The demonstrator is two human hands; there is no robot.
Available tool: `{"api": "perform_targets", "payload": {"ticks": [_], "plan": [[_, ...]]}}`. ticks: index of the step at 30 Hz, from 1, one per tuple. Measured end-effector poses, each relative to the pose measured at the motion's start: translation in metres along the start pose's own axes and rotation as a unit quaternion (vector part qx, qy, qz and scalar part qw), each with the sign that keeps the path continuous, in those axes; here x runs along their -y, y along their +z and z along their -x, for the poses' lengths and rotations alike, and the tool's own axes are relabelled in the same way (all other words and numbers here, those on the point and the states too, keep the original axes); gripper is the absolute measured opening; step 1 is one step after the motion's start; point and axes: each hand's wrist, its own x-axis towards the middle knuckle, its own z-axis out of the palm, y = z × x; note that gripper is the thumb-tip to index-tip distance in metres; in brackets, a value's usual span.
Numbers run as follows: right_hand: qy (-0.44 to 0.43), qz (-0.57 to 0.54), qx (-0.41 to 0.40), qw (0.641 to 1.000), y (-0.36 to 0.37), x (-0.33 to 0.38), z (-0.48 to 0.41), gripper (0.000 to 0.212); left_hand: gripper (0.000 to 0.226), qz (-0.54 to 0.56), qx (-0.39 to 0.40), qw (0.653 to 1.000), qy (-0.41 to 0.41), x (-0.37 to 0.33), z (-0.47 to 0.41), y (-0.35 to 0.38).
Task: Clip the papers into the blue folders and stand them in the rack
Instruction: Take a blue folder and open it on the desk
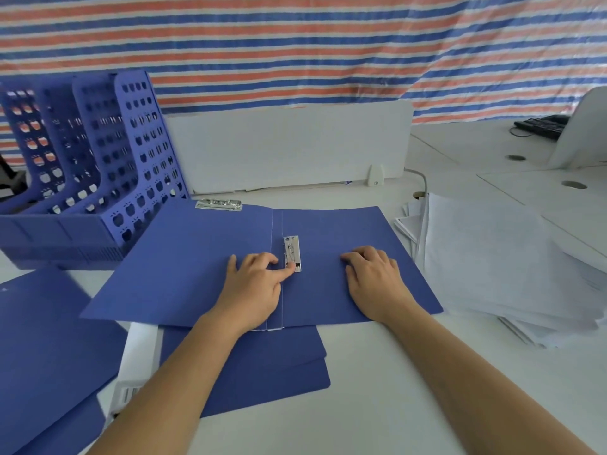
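Head view: one surface [377, 389] carries one open blue folder [184, 264] at its middle, one paper stack [492, 257] by the right edge and one rack [98, 152] at the far-left corner. Both hands lie on the folder, gripping nothing. The right hand [374, 277] rests relaxed, and the left hand [253, 290] presses its forefinger on the spine clip [292, 249].

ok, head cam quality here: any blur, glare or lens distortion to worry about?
Head view: light soft and even, no glare on the open folder; strong wide-angle bowing, the rack leans and the partition edge curves; whole frame slightly soft, detail on the metal clip smeared.
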Motion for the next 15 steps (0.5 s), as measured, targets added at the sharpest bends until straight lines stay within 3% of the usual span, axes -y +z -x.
{"api": "perform_targets", "payload": {"ticks": [5, 10, 15], "plan": [[0.004, -0.006, -0.001, 1.000, -0.001, 0.000, -0.001, 0.041, 0.056, 0.046, -0.077, 0.996, -0.008, -0.006, -0.010, -0.024], [0.001, -0.012, 0.000, 1.000, 0.000, -0.002, 0.000, 0.041, 0.021, 0.170, -0.189, 0.959, -0.121, -0.010, -0.059, -0.034], [-0.003, -0.025, -0.002, 1.000, 0.000, -0.005, -0.001, 0.040, 0.017, 0.167, -0.189, 0.958, -0.140, -0.004, -0.098, -0.029]]}}
